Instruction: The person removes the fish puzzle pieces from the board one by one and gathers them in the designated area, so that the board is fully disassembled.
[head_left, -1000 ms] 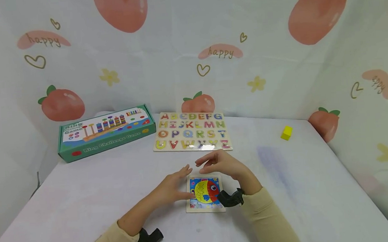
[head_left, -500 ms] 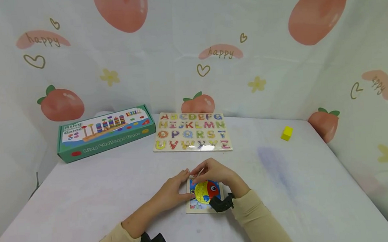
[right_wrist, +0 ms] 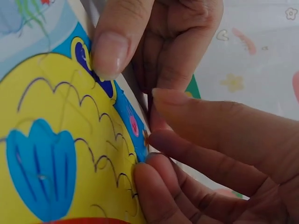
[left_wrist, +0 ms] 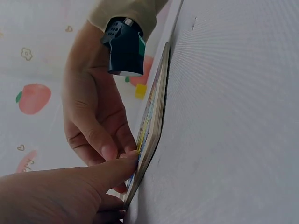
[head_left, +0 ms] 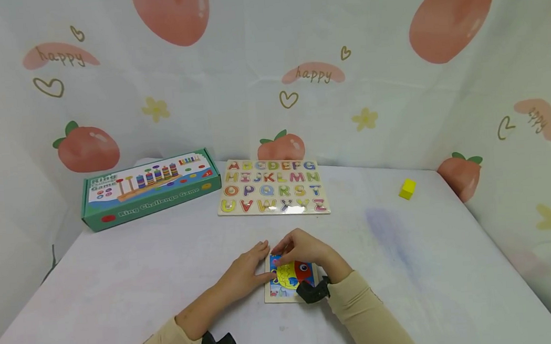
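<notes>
The fish puzzle [head_left: 289, 277] lay flat on the table [head_left: 121, 286], low and just right of centre in the head view, with both hands meeting at its upper left corner. As far as the head view showed, the picture looked close to whole: the yellow body, red head and blue ground all sat in the frame. The corner under the fingers was hidden, so whether a last piece was seated there could not be told. By my reading, the work was near its end, with only that corner left to settle.

The left hand [head_left: 246, 271] came in from the lower left, its fingers [left_wrist: 112, 170] nearly straight and lying against the puzzle's left edge, steadying it rather than gripping. The right hand [head_left: 301, 246] arched over the top of the board, fingers bent down. In the right wrist view its thumb [right_wrist: 112, 46] pressed on the blue part by the fish's outline while the fingertips [right_wrist: 154, 186] pushed at the edge beside it; the gap between thumb and fingers was narrow, a close pinch on the puzzle's corner.

Further up the head view an alphabet board [head_left: 273, 187] lay at centre, a green box [head_left: 150, 187] to its left, and a yellow block [head_left: 406, 189] well apart at the right.
</notes>
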Demonstrator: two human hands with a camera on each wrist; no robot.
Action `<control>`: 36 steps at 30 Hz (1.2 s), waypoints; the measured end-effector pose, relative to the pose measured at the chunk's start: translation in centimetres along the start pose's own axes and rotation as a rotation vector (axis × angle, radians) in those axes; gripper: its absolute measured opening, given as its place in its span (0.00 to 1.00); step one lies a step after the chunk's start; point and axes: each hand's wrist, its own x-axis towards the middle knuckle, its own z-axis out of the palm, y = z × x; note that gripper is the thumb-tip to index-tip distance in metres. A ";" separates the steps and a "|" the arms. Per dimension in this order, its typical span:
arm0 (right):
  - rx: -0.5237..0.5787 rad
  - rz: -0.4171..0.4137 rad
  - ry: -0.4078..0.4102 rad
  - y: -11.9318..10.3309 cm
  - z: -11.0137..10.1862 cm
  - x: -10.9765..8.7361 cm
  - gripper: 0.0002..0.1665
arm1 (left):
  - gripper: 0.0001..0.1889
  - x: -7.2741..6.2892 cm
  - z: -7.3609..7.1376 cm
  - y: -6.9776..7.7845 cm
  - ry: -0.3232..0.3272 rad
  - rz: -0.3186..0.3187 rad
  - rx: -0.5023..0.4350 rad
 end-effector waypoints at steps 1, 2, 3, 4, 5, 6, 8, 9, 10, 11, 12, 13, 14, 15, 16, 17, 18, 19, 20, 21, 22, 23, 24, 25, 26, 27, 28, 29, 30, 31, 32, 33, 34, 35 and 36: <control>-0.009 -0.001 -0.001 -0.1 0.0 -0.1 0.14 | 0.36 0.0 0.0 0.0 -0.001 -0.001 0.000; -0.015 -0.004 -0.002 -0.2 0.0 -0.1 0.14 | 0.36 0.0 0.0 0.0 -0.002 -0.004 0.000; -0.024 -0.007 -0.003 -0.3 -0.1 -0.2 0.14 | 0.36 0.1 0.0 0.0 -0.002 -0.004 0.001; -0.035 -0.014 -0.007 -0.4 -0.1 -0.2 0.14 | 0.36 0.1 0.0 0.1 -0.004 -0.006 0.002; -0.049 -0.016 -0.012 -0.4 -0.1 -0.3 0.15 | 0.36 0.0 0.0 0.1 -0.006 -0.008 0.002; -0.063 -0.022 -0.019 -0.4 -0.1 -0.4 0.15 | 0.36 0.0 0.0 0.1 -0.007 -0.007 0.004; -0.089 -0.034 -0.032 -0.4 -0.2 -0.5 0.16 | 0.35 0.0 0.0 0.2 -0.007 -0.008 0.010; -0.102 -0.038 -0.037 -0.4 -0.3 -0.5 0.17 | 0.35 0.0 0.0 0.2 -0.006 -0.007 0.012; -0.111 -0.042 -0.042 -0.5 -0.3 -0.6 0.17 | 0.35 0.1 0.0 0.2 -0.006 -0.008 0.015; -0.117 -0.045 -0.044 -0.4 -0.3 -0.5 0.17 | 0.35 0.0 0.0 0.2 -0.007 -0.007 0.016; -0.117 -0.047 -0.043 -0.4 -0.3 -0.5 0.17 | 0.35 0.0 0.0 0.2 -0.007 -0.007 0.017; -0.116 -0.050 -0.041 -0.4 -0.3 -0.4 0.17 | 0.36 0.0 0.0 0.1 -0.007 -0.008 0.016; -0.114 -0.051 -0.038 -0.3 -0.2 -0.4 0.16 | 0.36 0.0 0.0 0.1 -0.008 -0.009 0.014; -0.110 -0.053 -0.035 -0.3 -0.2 -0.3 0.15 | 0.36 0.0 0.0 0.1 -0.008 -0.009 0.011; -0.104 -0.056 -0.031 -0.2 -0.1 -0.2 0.15 | 0.36 0.1 0.0 0.1 -0.009 -0.009 0.008; -0.099 -0.060 -0.027 -0.2 0.0 -0.1 0.14 | 0.36 0.1 0.0 0.1 -0.010 -0.010 0.005; -0.094 -0.064 -0.025 -0.2 0.1 0.0 0.13 | 0.36 0.1 0.0 0.1 -0.010 -0.011 0.000; -0.091 -0.068 -0.022 -0.1 0.2 0.0 0.13 | 0.36 0.1 0.1 0.1 -0.010 -0.010 -0.002; -0.086 -0.069 -0.017 -0.1 0.3 0.1 0.12 | 0.36 0.1 0.1 0.1 -0.010 -0.010 -0.004; -0.085 -0.073 -0.013 -0.1 0.4 0.2 0.12 | 0.36 0.1 0.1 0.1 -0.009 -0.010 -0.006; -0.088 -0.075 -0.009 -0.1 0.5 0.2 0.11 | 0.36 0.1 0.1 0.1 -0.009 -0.009 -0.009; -0.093 -0.071 -0.005 -0.1 0.6 0.3 0.11 | 0.35 0.1 0.1 0.1 -0.008 -0.008 -0.011; -0.098 -0.067 -0.002 -0.1 0.6 0.3 0.11 | 0.35 0.1 0.1 0.1 -0.007 -0.007 -0.013; -0.103 -0.065 0.001 -0.1 0.7 0.3 0.11 | 0.35 0.1 0.1 0.1 -0.006 -0.006 -0.014; -0.107 -0.063 0.004 -0.1 0.7 0.3 0.11 | 0.35 0.1 0.1 0.1 -0.005 -0.006 -0.014; -0.114 -0.063 0.006 -0.2 0.7 0.3 0.11 | 0.35 0.1 0.1 0.2 -0.004 -0.006 -0.013; -0.119 -0.060 0.007 -0.2 0.7 0.3 0.11 | 0.35 0.1 0.1 0.2 -0.003 -0.005 -0.011; -0.123 -0.056 0.009 -0.2 0.8 0.3 0.11 | 0.35 0.1 0.1 0.2 -0.002 -0.004 -0.010; -0.128 -0.056 0.012 -0.2 0.8 0.3 0.11 | 0.35 0.1 0.1 0.2 -0.001 -0.004 -0.008; -0.132 -0.057 0.016 -0.2 0.8 0.3 0.11 | 0.35 0.1 0.1 0.1 -0.001 -0.004 -0.006; -0.134 -0.056 0.020 -0.2 0.8 0.3 0.10 | 0.35 0.1 0.1 0.1 -0.001 -0.003 -0.004; -0.137 -0.054 0.022 -0.2 0.8 0.3 0.10 | 0.35 0.1 0.1 0.1 -0.002 -0.003 -0.004; -0.140 -0.052 0.026 -0.2 0.8 0.3 0.10 | 0.35 0.1 0.1 0.1 -0.002 -0.003 -0.004; -0.145 -0.052 0.030 -0.2 0.8 0.3 0.09 | 0.35 0.1 0.1 0.1 -0.002 -0.005 -0.003; -0.146 -0.054 0.034 -0.2 0.8 0.3 0.09 | 0.36 0.1 0.1 0.1 -0.002 -0.006 -0.002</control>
